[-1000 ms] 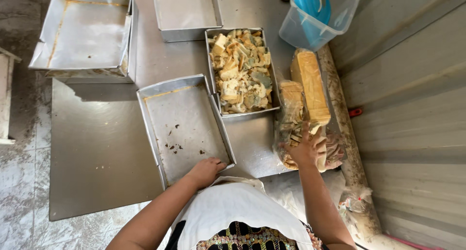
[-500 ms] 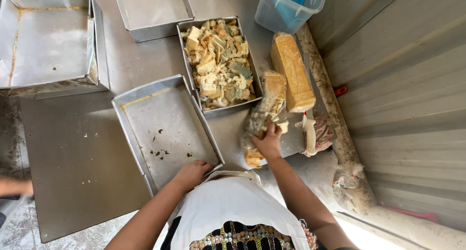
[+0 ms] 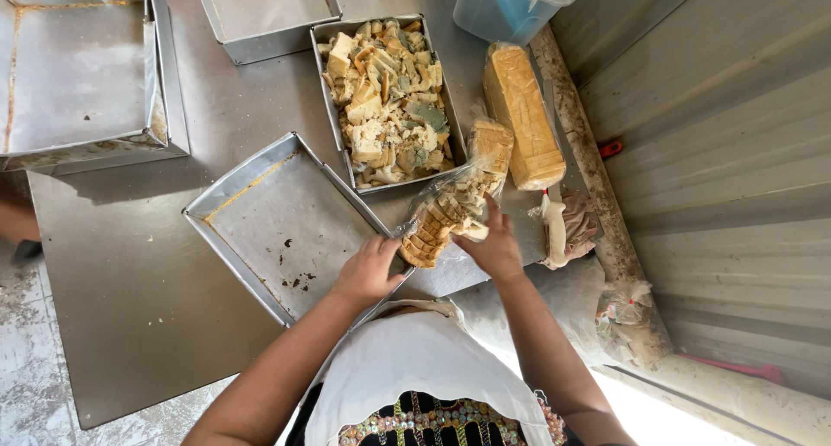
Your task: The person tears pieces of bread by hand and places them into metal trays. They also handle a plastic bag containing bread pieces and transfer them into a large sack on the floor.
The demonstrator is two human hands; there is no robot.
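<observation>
Sliced bread loaf in clear plastic bag point(image 3: 454, 199) lies on steel counter point(image 3: 130, 290) nr its front-right edge, just right of the empty baking tray point(image 3: 286, 225); long axis runs diagonal, near end toward the person, far end pointing up-right to the counter's back-right. Slices fanned, crust tan, crumb pale; bag film crinkled, glossy. Right hand point(image 3: 495, 247) on the loaf's near end, fingers curled and pinching slices/bag. Left hand point(image 3: 368, 271) on the empty tray's near-right rim, fingers together, bent over the edge; loaf end just beside it, contact cannot be told. Empty tray: rectangular, thin sheet metal, dull grey, dark crumbs on base, set askew. Behind it, tray of torn bread pieces point(image 3: 389, 100), rough chunks, some w/ grey-green patches. Whole unsliced loaf point(image 3: 522, 117), bagged, block-shaped, golden crust, lies by counter's right edge, long axis front-to-back. Two more empty metal trays: back-left corner point(image 3: 78, 74) and back edge point(image 3: 264, 13). Clear plastic tub w/ blue item point(image 3: 515, 5) at back-right corner.
</observation>
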